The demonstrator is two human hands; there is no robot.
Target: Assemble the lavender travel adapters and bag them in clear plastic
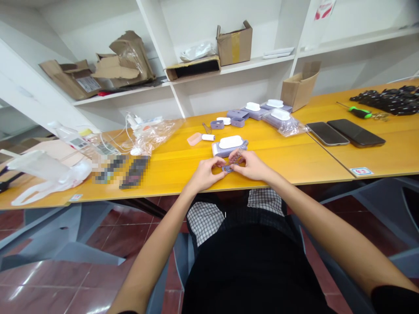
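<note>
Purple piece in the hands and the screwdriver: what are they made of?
Purple piece: probably plastic, by its solid purple colour; too small to judge shine. Screwdriver: handle likely plastic, bright green and black; shaft probably metal, thin and straight, finish unclear.

Both arms reach forward from the body and slant inward, so that the hands come together low in front of the chest. The left forearm [160, 246] is bare and runs up to a left hand [205, 175] with bent fingers, its thumb and forefinger rounded into a pinch. The right forearm [317, 218] comes in from the other side, bare below a black sleeve [393, 298], the wrist fairly straight. I see the right hand [250, 165] with its fingers curled and its thumb pointing toward the left fingertips, very near them.
</note>
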